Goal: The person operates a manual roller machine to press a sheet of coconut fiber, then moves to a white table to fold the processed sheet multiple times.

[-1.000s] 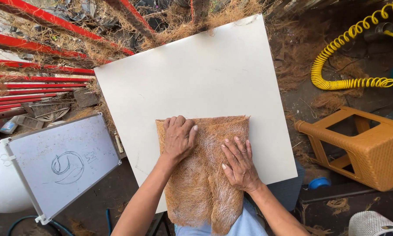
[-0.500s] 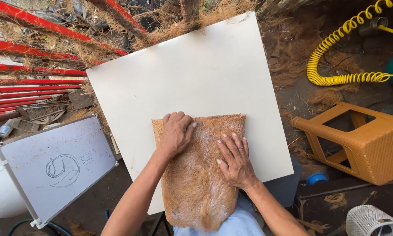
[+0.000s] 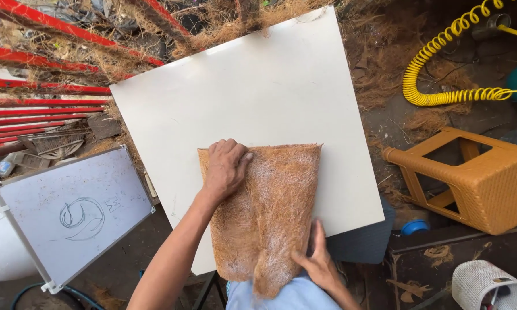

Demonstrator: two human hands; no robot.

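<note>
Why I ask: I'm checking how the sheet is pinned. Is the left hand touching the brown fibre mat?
Touching. The head view shows the left hand pressed flat on the upper left of the brown fibre mat, fingers spread over its top edge, no gap visible.
</note>
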